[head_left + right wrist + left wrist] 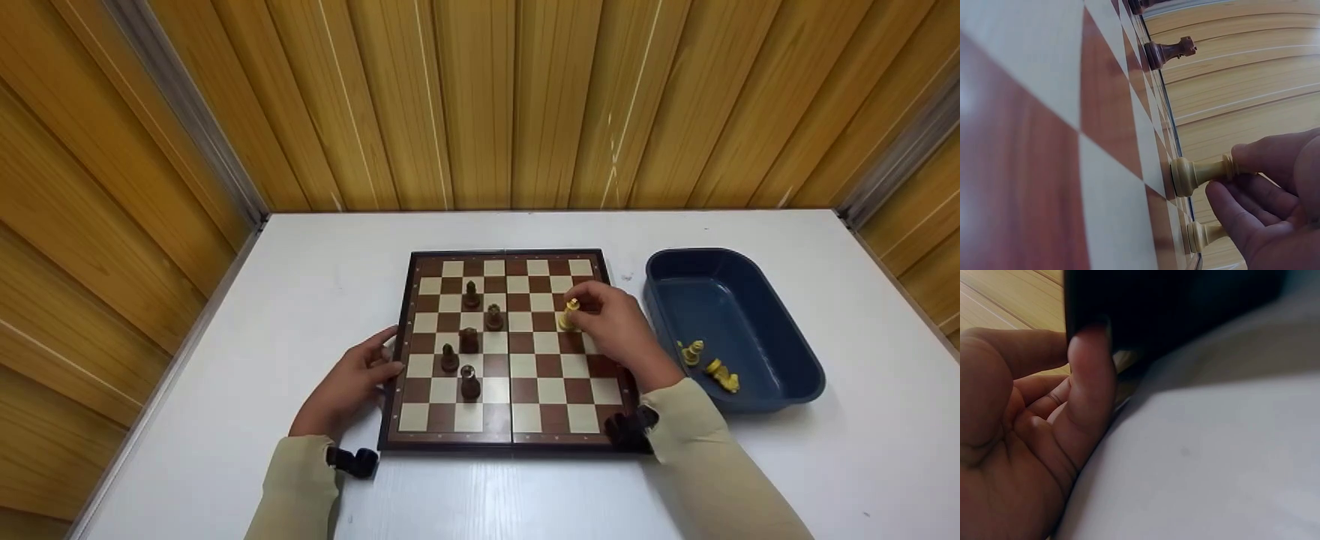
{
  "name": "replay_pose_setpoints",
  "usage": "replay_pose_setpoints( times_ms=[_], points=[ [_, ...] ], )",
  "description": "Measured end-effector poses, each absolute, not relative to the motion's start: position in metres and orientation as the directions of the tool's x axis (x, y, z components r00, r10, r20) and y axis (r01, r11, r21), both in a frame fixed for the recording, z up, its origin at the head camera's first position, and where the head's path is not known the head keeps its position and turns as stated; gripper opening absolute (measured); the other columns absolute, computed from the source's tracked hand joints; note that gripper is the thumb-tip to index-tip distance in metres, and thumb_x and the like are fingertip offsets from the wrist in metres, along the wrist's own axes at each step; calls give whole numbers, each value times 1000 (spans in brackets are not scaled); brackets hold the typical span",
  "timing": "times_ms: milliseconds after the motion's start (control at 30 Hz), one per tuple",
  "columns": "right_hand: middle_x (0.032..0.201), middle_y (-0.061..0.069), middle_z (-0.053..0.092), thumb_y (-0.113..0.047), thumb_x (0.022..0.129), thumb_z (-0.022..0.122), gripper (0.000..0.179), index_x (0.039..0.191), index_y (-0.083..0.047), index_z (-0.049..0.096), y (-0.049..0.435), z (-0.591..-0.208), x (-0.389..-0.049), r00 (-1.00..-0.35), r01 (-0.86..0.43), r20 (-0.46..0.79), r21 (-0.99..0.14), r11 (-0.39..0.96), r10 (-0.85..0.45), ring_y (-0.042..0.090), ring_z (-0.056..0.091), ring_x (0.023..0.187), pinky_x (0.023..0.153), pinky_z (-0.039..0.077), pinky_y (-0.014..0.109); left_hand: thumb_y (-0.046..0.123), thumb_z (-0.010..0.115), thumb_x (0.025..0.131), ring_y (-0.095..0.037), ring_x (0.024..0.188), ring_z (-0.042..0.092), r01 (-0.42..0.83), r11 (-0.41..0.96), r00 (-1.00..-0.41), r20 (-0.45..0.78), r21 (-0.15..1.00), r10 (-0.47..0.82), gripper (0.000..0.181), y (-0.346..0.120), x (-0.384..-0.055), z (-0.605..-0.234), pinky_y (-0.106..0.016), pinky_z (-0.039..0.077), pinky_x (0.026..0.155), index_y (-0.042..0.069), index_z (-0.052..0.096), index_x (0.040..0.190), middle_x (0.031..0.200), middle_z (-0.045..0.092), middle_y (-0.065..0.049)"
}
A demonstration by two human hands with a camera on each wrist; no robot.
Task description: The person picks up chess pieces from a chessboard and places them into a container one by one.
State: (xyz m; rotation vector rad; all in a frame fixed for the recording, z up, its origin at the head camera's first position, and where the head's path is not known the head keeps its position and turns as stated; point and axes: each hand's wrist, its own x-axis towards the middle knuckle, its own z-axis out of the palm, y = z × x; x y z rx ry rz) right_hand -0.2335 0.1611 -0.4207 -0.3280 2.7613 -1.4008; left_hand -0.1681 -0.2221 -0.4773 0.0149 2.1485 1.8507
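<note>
My right hand (611, 319) pinches a pale yellow chess piece (568, 321) by its upper part, over the right side of the chessboard (525, 435). Its round base is right at the squares in the right wrist view, where a second pale piece (1199, 236) stands beyond the fingers. Several dark chess pieces, among them a knight (469, 341) and a rook (493, 318), stand upright on the left half of the board. At the board's left edge is my left hand (349, 382), its thumb and fingers touching the dark rim without curling round it.
To the right of the board a blue plastic tub (814, 375) holds a few pale chess pieces (722, 376), some lying on their sides. Everything rests on a white table (322, 277). Yellow wood-look panels (480, 105) rise behind and beside it.
</note>
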Motion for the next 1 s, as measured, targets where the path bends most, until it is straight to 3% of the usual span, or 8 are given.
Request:
replay_pose_setpoints(
  times_ms=[433,767,1000],
  points=[
    [109,7,69,-9,89,64,23,111,-9,68,161,-422,-233,-980,-177,90,-801,572,-178,24,65,105,86,50,39,11,63,93,-17,81,61,-181,214,-952,-226,960,208,70,-223,-169,-476,-33,57,62,17,29,153,104,56,-12],
    [109,13,67,-7,90,63,24,114,-5,66,163,-408,-232,-971,-224,143,-818,530,-189,25,63,100,78,51,30,11,63,93,-18,79,63,-169,219,-958,-213,961,192,67,-223,-169,-478,-35,57,63,19,32,152,105,56,-12],
    [108,11,68,-6,88,64,24,112,-7,68,171,-405,-231,-970,-237,169,-807,541,-173,22,63,97,80,50,30,9,62,93,-17,80,61,-166,211,-959,-207,963,193,66,-222,-169,-477,-34,57,64,19,33,152,103,56,-12]
  ],
)
